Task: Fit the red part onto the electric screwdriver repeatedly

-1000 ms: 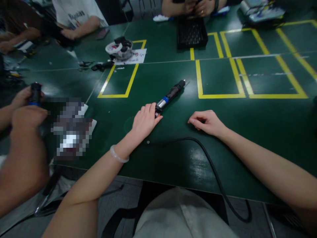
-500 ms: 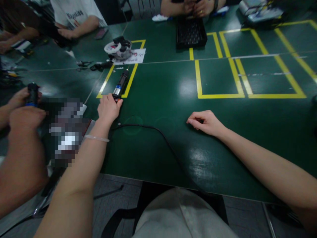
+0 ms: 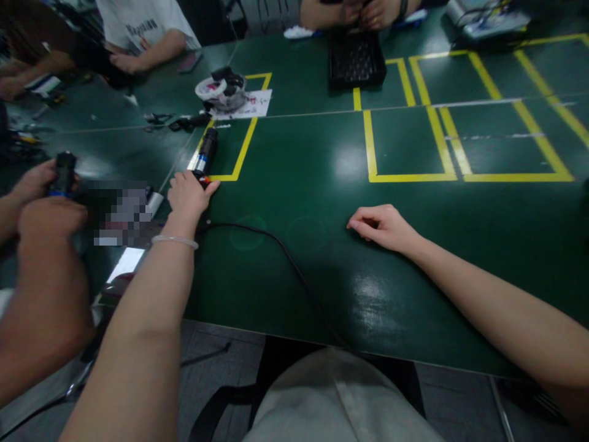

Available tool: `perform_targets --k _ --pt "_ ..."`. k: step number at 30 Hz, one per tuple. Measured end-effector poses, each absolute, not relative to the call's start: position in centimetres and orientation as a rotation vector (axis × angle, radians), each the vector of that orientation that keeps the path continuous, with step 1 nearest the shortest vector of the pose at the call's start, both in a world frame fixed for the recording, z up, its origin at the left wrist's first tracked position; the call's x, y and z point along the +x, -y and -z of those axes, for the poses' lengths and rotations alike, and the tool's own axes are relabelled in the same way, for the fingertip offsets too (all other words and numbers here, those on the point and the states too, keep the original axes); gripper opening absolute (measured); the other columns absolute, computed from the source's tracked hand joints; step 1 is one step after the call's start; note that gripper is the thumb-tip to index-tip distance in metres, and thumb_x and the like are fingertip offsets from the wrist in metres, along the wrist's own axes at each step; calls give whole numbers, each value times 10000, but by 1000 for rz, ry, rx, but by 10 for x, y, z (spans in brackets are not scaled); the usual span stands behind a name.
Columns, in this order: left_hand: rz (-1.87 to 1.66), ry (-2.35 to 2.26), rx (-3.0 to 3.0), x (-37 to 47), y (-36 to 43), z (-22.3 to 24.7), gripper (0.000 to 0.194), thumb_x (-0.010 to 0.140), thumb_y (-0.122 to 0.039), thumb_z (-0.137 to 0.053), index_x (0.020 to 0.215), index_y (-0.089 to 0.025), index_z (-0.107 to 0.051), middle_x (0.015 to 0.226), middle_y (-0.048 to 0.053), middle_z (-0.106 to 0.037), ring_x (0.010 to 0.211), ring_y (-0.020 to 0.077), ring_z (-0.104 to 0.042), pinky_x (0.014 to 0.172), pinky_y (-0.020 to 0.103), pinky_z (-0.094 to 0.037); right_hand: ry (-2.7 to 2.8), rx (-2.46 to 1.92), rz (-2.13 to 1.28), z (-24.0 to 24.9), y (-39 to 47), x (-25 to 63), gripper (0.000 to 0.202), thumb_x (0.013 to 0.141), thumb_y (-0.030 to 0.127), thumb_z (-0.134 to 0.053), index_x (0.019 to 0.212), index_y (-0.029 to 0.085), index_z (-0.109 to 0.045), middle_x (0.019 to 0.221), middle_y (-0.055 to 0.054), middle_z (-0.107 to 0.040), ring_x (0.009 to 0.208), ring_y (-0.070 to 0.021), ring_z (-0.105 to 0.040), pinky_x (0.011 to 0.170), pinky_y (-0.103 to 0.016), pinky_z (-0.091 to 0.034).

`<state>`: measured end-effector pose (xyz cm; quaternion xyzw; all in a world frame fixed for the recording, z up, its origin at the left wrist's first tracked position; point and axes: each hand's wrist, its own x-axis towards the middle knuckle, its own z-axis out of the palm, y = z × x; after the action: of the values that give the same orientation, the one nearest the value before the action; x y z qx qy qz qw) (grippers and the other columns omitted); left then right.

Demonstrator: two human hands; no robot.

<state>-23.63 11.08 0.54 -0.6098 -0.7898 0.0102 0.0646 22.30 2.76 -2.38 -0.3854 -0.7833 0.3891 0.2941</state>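
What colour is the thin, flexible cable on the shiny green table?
Black: the thin, flexible cable shows in the head view.

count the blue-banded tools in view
2: one tool in the wearer's left hand, a second tool in the neighbour's hands at picture left. Others may be hidden.

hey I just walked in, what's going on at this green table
The camera wearer's left hand grips a black handheld tool at the left side of a yellow tape outline; a black cable trails nearby. The right hand, loosely curled on the green table, shows nothing in it. At left, a co-worker's hands hold another black tool.
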Motion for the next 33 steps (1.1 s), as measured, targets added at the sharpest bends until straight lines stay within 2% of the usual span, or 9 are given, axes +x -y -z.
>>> perform_targets --k 3,6,12,18,23,29,33 --pt "50 2456 -1813 -239 -114 -4 812 959 -672 -477 1433 -17 -406 1425 293 -435 1314 431 -421 1002 502 -396 2079 -1029 -1045 24 -28 223 289 946 379 -581 818 149 -701 562 21 -569 506 -98 -497 521 -238 -345" --pt "110 2499 -1783 -238 -117 -2 741 981 -596 -474 1438 -15 -432 1419 315 -433 1332 440 -404 987 509 -390 2078 -1026 -1057 25 -28 223 294 946 382 -580 821 147 -704 574 17 -578 506 -98 -500 519 -237 -348" --pt "144 2527 -1701 -231 -120 -4 515 1105 -394 -286 1348 35 -435 1360 243 -492 1208 342 -471 990 512 -414 2087 -1027 -1050 24 -28 222 289 946 376 -582 825 147 -710 576 19 -575 509 -96 -499 523 -235 -348" --pt "169 2509 -1688 -226 -120 -3 516 1126 -401 -245 1330 34 -435 1294 203 -508 1130 294 -481 934 475 -451 2054 -1040 -1105 24 -30 220 302 943 384 -573 825 141 -708 555 21 -567 494 -98 -510 508 -229 -360" --pt "189 2454 -1747 -213 -115 4 518 1116 -432 -253 1324 -13 -476 1287 201 -521 1180 332 -499 926 485 -463 2040 -1052 -1135 24 -30 219 304 935 388 -577 800 144 -698 548 25 -561 483 -94 -518 505 -223 -371" --pt "289 2391 -1838 -186 -106 12 526 1072 -479 -299 1346 -92 -526 1291 262 -537 1239 434 -512 920 540 -475 1996 -1061 -1198 24 -30 219 317 929 406 -586 775 147 -682 526 29 -546 475 -94 -511 491 -218 -374" --pt "236 2340 -1940 -154 -90 7 522 1069 -465 -298 1372 -108 -528 1289 253 -558 1219 424 -530 931 535 -493 1993 -1053 -1233 25 -31 219 355 933 444 -596 738 154 -658 513 34 -530 459 -88 -490 488 -220 -365"
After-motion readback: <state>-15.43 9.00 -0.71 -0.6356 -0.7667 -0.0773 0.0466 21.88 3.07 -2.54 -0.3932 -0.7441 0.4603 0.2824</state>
